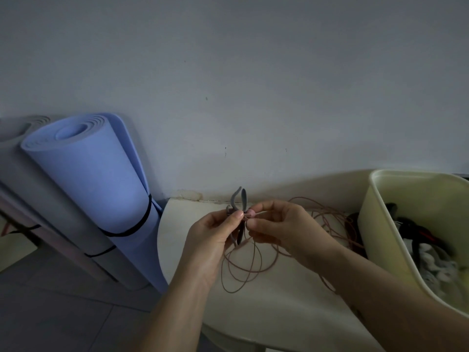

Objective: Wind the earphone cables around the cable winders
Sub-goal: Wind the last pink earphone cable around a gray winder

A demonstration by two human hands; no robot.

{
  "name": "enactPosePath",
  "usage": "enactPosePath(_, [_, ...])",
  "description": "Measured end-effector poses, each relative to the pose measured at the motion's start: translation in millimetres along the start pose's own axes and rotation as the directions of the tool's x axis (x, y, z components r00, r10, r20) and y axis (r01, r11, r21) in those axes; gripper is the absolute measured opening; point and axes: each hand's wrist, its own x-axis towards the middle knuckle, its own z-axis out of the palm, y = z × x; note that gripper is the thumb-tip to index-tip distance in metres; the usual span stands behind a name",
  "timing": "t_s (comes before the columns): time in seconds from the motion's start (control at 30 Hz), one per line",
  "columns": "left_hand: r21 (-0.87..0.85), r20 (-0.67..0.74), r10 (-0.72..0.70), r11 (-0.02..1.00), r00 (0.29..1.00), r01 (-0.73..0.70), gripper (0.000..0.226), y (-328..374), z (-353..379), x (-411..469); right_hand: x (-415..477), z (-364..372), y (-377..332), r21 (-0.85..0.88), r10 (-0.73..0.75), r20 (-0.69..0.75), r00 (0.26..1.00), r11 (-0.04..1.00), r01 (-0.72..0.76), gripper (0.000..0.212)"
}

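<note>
While both hands work just left of the cream bin, the winders and cable meet between the fingertips.
Left hand holds the grey cable winders in a narrow thumb-and-finger grip; the right hand's grip pinches a small pink round part right beside them. Brownish earphone cable hangs from the hands in loose loops onto the white bench, trailing towards the bin. Far left of the bin, a rolled blue yoga mat leans on the wall.
</note>
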Motion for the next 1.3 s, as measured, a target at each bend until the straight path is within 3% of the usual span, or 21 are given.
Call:
enactPosePath(0.23, [-0.062,0.028,-0.038,0.997,0.999,0.039,0.010,-0.9,4.0,-0.9,2.4,-1.3,6.2,0.125,0.055,-0.005,0.998,0.991,-0.054,0.004])
enactPosePath(0.4, [-0.060,0.119,-0.088,0.994,0.989,0.096,0.013,3.5,-1.1,-0.8,5.0,-5.5,2.9,0.042,0.048,0.006,0.999,0.998,-0.048,0.005])
enactPosePath(0.57, [-0.062,0.139,-0.099,0.992,0.985,0.109,0.018,3.8,-6.5,1.6,5.2,-9.3,-1.1,-0.038,0.047,0.036,0.998,0.998,-0.045,0.015])
enactPosePath(0.73, [-0.139,0.122,-0.065,0.987,0.990,0.082,0.021,2.9,-3.5,3.9,8.6,-13.1,0.3,-0.088,0.006,0.021,1.000,0.996,-0.004,0.037])
enactPosePath(0.87, [-0.185,0.166,-0.066,0.978,0.984,0.097,0.024,3.7,-3.9,4.2,8.4,-5.2,7.0,-0.042,0.131,0.214,0.968,0.991,-0.125,0.041])
enactPosePath(0.93, [-0.218,0.158,-0.067,0.971,0.985,0.101,0.027,4.9,-5.1,4.6,7.4,2.2,12.1,-0.008,0.170,0.223,0.960,0.985,-0.173,0.026])
enactPosePath(1.0, [-0.212,0.125,-0.073,0.972,0.989,0.099,0.025,4.7,-7.2,5.4,6.6,5.8,15.3,-0.225,0.092,0.120,0.988,0.972,-0.064,0.023])
enactPosePath(1.03, [-0.191,0.106,-0.078,0.977,0.991,0.097,0.025,3.9,-8.6,5.6,6.6,6.9,17.2,-0.438,0.013,0.089,0.996,0.898,0.028,0.025])
enactPosePath(1.1, [-0.142,0.060,-0.094,0.985,0.994,0.101,0.030,1.8,-10.1,5.8,4.9,9.8,22.0,-0.751,-0.138,0.131,0.982,0.633,0.189,0.025])
enactPosePath(1.2, [-0.110,-0.032,-0.128,0.986,0.991,0.124,0.042,-1.4,-10.2,8.1,0.1,15.6,32.4,-0.925,-0.087,0.191,0.978,0.316,0.209,0.030])
enactPosePath(1.3, [-0.087,-0.077,-0.123,0.989,0.989,0.116,0.045,-4.0,-10.3,7.5,-3.2,22.1,37.3,-0.974,-0.022,0.191,0.981,0.119,0.192,0.034])
